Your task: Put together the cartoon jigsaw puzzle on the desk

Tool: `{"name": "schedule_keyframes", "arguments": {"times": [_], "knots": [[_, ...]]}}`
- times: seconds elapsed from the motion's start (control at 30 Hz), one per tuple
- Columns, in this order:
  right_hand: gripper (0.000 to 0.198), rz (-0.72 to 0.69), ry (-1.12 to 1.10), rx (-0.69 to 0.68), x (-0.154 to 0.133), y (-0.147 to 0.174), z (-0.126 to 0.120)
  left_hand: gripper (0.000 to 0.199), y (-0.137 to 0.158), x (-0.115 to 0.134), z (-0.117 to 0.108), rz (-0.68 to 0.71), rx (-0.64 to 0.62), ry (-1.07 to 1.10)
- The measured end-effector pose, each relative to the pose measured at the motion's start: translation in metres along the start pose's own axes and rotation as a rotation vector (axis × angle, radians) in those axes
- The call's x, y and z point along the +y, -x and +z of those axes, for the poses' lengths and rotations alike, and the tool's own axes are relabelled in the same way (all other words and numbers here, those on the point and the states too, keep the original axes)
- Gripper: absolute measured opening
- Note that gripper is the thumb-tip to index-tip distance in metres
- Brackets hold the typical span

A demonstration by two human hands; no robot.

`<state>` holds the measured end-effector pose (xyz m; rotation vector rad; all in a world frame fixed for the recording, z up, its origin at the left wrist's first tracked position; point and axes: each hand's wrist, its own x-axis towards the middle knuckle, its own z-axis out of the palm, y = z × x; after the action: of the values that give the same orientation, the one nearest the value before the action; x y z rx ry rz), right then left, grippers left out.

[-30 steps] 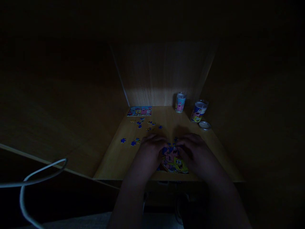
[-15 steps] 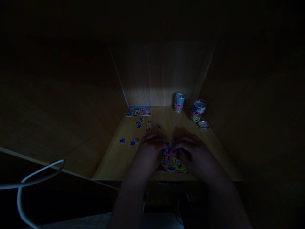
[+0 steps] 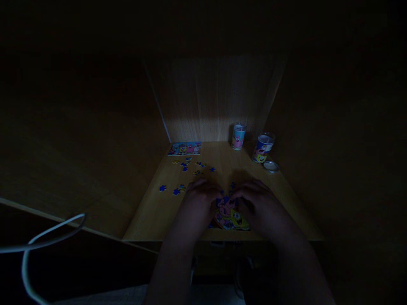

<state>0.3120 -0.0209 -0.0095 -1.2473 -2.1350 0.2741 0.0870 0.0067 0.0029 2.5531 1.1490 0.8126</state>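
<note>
Lying between left grip (image 3: 203, 197) and right grip (image 3: 257, 197), whose closure cannot be told, the puzzle (image 3: 229, 214) seems light, stiff, prone to separating; edges suit pinching.

From where I stand I count two hands (image 3: 201, 198), one partly assembled puzzle (image 3: 235, 217), two printed canisters (image 3: 262, 150), one round lid (image 3: 271, 166), one rectangular picture (image 3: 184, 148) and one white cable (image 3: 15, 249). Loose puzzle pieces (image 3: 163, 188) number at least ten; the clusters are too dim for an exact tally.
</note>
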Motion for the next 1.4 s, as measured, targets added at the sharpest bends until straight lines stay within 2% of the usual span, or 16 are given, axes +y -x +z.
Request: {"name": "schedule_keyframes", "arguments": {"times": [0.13, 0.27, 0.4, 0.5, 0.6, 0.83, 0.97, 1.13, 1.4], "knots": [[0.025, 0.064, 0.055, 0.057, 0.002, 0.001, 0.001, 0.043, 0.001, 0.000, 0.000, -0.009, 0.020, -0.018], [0.024, 0.205, 0.167, 0.197, 0.008, 0.002, 0.004, 0.046, 0.006, -0.002, -0.009, -0.077, 0.150, -0.076], [0.025, 0.198, 0.216, 0.177, 0.009, 0.003, 0.006, 0.039, 0.013, -0.011, -0.023, -0.149, 0.223, -0.136], [0.026, 0.146, 0.218, 0.147, 0.009, 0.003, 0.006, 0.032, 0.016, -0.017, -0.026, -0.142, 0.199, -0.110], [0.027, 0.125, 0.210, 0.134, 0.008, 0.003, 0.006, 0.026, 0.015, -0.016, -0.022, -0.080, 0.144, -0.067], [0.026, 0.089, 0.136, 0.170, 0.007, 0.001, 0.003, 0.031, 0.001, 0.012, -0.007, -0.020, 0.110, -0.032], [0.027, 0.071, 0.076, 0.140, 0.007, 0.001, 0.002, 0.037, -0.004, 0.020, 0.006, 0.017, 0.011, -0.034], [0.029, 0.028, 0.028, 0.103, 0.005, 0.003, 0.001, 0.036, -0.006, 0.022, 0.016, -0.016, -0.068, -0.063], [0.033, 0.030, 0.002, 0.096, 0.006, 0.002, 0.002, 0.028, -0.002, -0.007, -0.003, -0.173, 0.027, -0.170]]}}
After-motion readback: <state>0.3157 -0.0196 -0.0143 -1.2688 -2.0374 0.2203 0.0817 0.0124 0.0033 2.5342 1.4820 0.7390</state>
